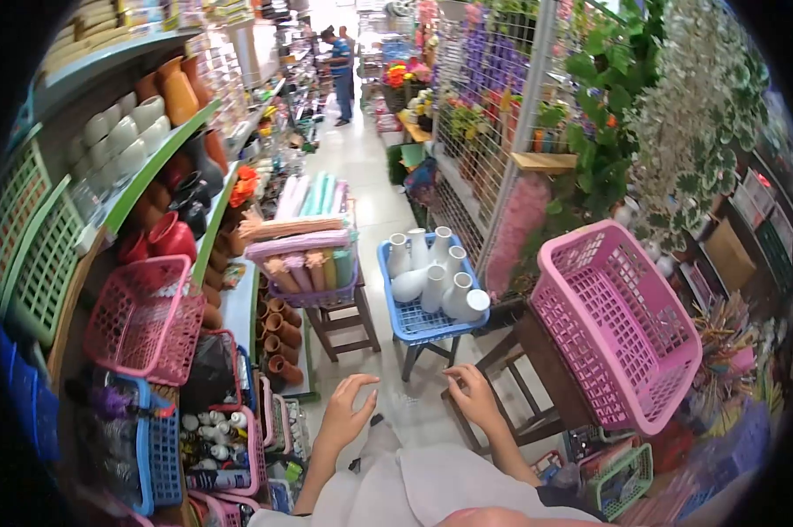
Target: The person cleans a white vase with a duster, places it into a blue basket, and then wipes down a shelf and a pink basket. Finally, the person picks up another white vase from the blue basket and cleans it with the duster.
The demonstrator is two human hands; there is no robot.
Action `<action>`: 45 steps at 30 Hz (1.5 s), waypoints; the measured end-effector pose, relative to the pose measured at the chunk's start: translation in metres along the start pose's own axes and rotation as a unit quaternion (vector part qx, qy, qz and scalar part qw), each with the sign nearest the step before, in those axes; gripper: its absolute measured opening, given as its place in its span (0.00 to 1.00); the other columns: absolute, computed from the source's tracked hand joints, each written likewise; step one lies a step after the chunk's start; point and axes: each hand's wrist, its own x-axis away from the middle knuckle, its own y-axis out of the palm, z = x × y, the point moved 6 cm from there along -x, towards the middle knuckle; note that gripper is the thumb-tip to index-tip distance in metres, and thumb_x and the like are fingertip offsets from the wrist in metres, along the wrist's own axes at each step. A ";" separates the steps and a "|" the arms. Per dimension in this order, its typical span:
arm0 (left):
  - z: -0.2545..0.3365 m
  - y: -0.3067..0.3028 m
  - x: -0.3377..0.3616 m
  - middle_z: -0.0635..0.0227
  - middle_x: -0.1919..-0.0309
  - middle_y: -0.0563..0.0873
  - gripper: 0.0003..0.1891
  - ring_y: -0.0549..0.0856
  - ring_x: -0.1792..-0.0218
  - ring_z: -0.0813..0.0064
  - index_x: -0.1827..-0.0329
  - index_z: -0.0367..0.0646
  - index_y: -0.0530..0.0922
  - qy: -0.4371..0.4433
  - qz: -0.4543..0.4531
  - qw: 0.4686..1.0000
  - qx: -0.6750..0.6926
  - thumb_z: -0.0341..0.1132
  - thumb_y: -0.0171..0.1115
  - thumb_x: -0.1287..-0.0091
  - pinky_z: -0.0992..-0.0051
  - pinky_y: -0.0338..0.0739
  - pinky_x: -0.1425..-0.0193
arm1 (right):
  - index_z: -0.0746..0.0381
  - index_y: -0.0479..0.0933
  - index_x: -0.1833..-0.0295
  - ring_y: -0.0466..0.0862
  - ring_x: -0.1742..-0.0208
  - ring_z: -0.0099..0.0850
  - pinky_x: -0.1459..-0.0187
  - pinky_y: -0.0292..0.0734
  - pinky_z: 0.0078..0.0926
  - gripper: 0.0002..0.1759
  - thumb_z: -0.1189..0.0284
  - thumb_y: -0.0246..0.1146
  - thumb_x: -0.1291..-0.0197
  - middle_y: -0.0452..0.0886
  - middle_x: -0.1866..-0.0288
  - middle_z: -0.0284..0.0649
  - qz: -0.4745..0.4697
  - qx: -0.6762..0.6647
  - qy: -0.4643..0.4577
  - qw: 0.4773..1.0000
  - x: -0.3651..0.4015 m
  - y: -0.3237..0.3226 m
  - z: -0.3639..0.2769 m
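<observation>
My left hand (350,406) is held up in front of my body, its thumb and fingers apart and nothing between them. To its right, my right hand (472,393) is also raised with fingers curved and parted, holding nothing. Just beyond both hands stands a blue basket (438,328) on a dark stool. Several white vases (433,288) are in it, some upright and others tilted or lying. Neither hand touches the basket.
A pink basket (561,369) rests on a dark stool at right. Wrapped rolls (313,270) fill a purple basket on another stool. Shelves at left hold pots (181,92) and a pink basket (106,327). Two people (340,75) stand down the aisle (361,158).
</observation>
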 end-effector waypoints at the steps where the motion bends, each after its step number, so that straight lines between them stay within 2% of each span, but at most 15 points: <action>1: -0.004 0.009 -0.009 0.59 0.54 0.82 0.11 0.80 0.49 0.59 0.52 0.41 0.78 -0.003 -0.030 0.999 0.011 0.32 0.60 0.36 0.67 0.72 0.44 | 0.62 0.79 0.53 0.79 0.54 0.37 0.55 0.74 0.29 0.11 0.73 0.59 0.40 0.77 0.55 0.41 -0.003 0.004 0.027 1.000 0.000 -0.001 0.010; 3: -0.014 0.024 -0.027 0.59 0.54 0.82 0.11 0.80 0.49 0.59 0.51 0.41 0.78 -0.005 -0.071 0.997 0.023 0.32 0.60 0.35 0.68 0.73 0.44 | 0.61 0.78 0.52 0.79 0.55 0.34 0.60 0.73 0.26 0.11 0.71 0.59 0.38 0.77 0.54 0.40 -0.006 0.013 0.063 0.998 -0.005 -0.002 0.022; 6: -0.044 0.055 -0.058 0.60 0.54 0.83 0.11 0.81 0.50 0.63 0.51 0.42 0.78 -0.032 -0.116 0.992 0.047 0.33 0.60 0.35 0.68 0.74 0.46 | 0.60 0.78 0.51 0.79 0.55 0.34 0.59 0.73 0.25 0.11 0.70 0.59 0.38 0.76 0.54 0.40 -0.008 -0.013 0.093 0.996 -0.018 0.005 0.045; 9: -0.110 0.113 -0.108 0.61 0.54 0.84 0.12 0.84 0.52 0.67 0.51 0.42 0.78 -0.078 -0.162 0.980 0.087 0.35 0.59 0.34 0.68 0.76 0.50 | 0.59 0.78 0.50 0.80 0.50 0.34 0.54 0.74 0.27 0.12 0.70 0.60 0.39 0.76 0.52 0.40 -0.020 -0.053 0.142 0.988 -0.058 0.019 0.080; 12: -0.160 0.158 -0.151 0.64 0.54 0.84 0.13 0.84 0.54 0.71 0.50 0.42 0.77 -0.095 -0.159 0.979 0.086 0.35 0.61 0.35 0.68 0.76 0.49 | 0.61 0.77 0.48 0.79 0.49 0.32 0.55 0.76 0.26 0.14 0.71 0.61 0.39 0.76 0.50 0.41 -0.010 -0.049 0.152 0.987 -0.103 0.035 0.117; 14: -0.196 0.189 -0.178 0.62 0.53 0.83 0.16 0.83 0.52 0.69 0.47 0.40 0.75 -0.109 -0.162 0.975 0.103 0.35 0.62 0.37 0.67 0.75 0.47 | 0.62 0.76 0.46 0.79 0.48 0.31 0.56 0.77 0.25 0.15 0.72 0.61 0.39 0.75 0.48 0.41 -0.003 -0.025 0.146 0.989 -0.130 0.050 0.144; 16: -0.224 0.209 -0.210 0.53 0.50 0.81 0.20 0.81 0.49 0.59 0.46 0.35 0.73 -0.087 -0.132 0.985 0.073 0.35 0.63 0.38 0.65 0.75 0.46 | 0.62 0.74 0.44 0.77 0.45 0.32 0.57 0.77 0.25 0.18 0.73 0.62 0.40 0.73 0.46 0.42 0.072 -0.022 0.153 0.985 -0.162 0.063 0.183; 18: -0.246 0.226 -0.238 0.50 0.48 0.80 0.24 0.80 0.46 0.54 0.44 0.34 0.71 -0.090 -0.124 0.986 0.060 0.33 0.65 0.42 0.64 0.74 0.42 | 0.63 0.67 0.38 0.75 0.41 0.36 0.52 0.77 0.30 0.28 0.73 0.65 0.44 0.71 0.44 0.43 0.110 -0.016 0.161 0.981 -0.192 0.077 0.214; 20: -0.271 0.244 -0.259 0.50 0.47 0.78 0.28 0.80 0.48 0.56 0.41 0.35 0.69 -0.068 -0.110 0.991 0.026 0.33 0.67 0.45 0.64 0.73 0.43 | 0.63 0.63 0.35 0.73 0.39 0.39 0.49 0.77 0.33 0.33 0.73 0.66 0.46 0.69 0.40 0.45 0.145 0.013 0.140 0.979 -0.217 0.095 0.249; 22: -0.296 0.263 -0.274 0.47 0.43 0.75 0.34 0.78 0.46 0.54 0.36 0.34 0.65 -0.060 -0.120 0.991 0.015 0.32 0.67 0.46 0.63 0.72 0.40 | 0.67 0.59 0.33 0.70 0.37 0.43 0.49 0.77 0.35 0.39 0.71 0.68 0.49 0.65 0.38 0.51 0.171 -0.033 0.189 0.966 -0.233 0.106 0.266; 26: -0.305 0.276 -0.296 0.47 0.40 0.71 0.35 0.76 0.44 0.52 0.34 0.35 0.63 -0.015 -0.097 0.994 0.049 0.29 0.67 0.47 0.63 0.71 0.37 | 0.69 0.57 0.32 0.68 0.36 0.46 0.45 0.74 0.38 0.42 0.70 0.69 0.51 0.67 0.39 0.53 0.216 0.048 0.167 0.961 -0.253 0.120 0.293; 28: -0.306 0.282 -0.301 0.49 0.42 0.72 0.35 0.72 0.39 0.49 0.35 0.35 0.64 -0.010 -0.110 0.991 0.081 0.29 0.67 0.48 0.61 0.66 0.34 | 0.68 0.62 0.35 0.70 0.37 0.47 0.44 0.72 0.40 0.39 0.68 0.70 0.51 0.69 0.41 0.54 0.219 0.081 0.167 0.958 -0.258 0.120 0.292; 29: -0.307 0.285 -0.302 0.50 0.43 0.72 0.35 0.72 0.39 0.50 0.35 0.37 0.65 -0.018 -0.121 0.989 0.084 0.28 0.66 0.49 0.61 0.67 0.35 | 0.68 0.65 0.37 0.70 0.38 0.51 0.38 0.65 0.42 0.37 0.71 0.71 0.53 0.71 0.42 0.55 0.205 0.023 0.195 0.959 -0.260 0.121 0.297; 33: -0.294 0.284 -0.300 0.51 0.43 0.72 0.35 0.72 0.39 0.50 0.36 0.39 0.65 -0.001 -0.140 0.987 0.079 0.28 0.67 0.51 0.61 0.67 0.35 | 0.67 0.74 0.49 0.77 0.49 0.47 0.46 0.70 0.41 0.26 0.68 0.72 0.53 0.79 0.52 0.50 0.210 0.011 0.202 0.957 -0.266 0.111 0.287; 45: -0.259 0.208 -0.264 0.53 0.38 0.71 0.43 0.71 0.37 0.53 0.34 0.40 0.64 0.025 -0.159 0.983 0.085 0.39 0.75 0.55 0.61 0.66 0.33 | 0.68 0.74 0.51 0.79 0.51 0.45 0.49 0.73 0.37 0.27 0.72 0.74 0.59 0.75 0.53 0.48 0.201 0.008 0.066 0.977 -0.239 0.080 0.156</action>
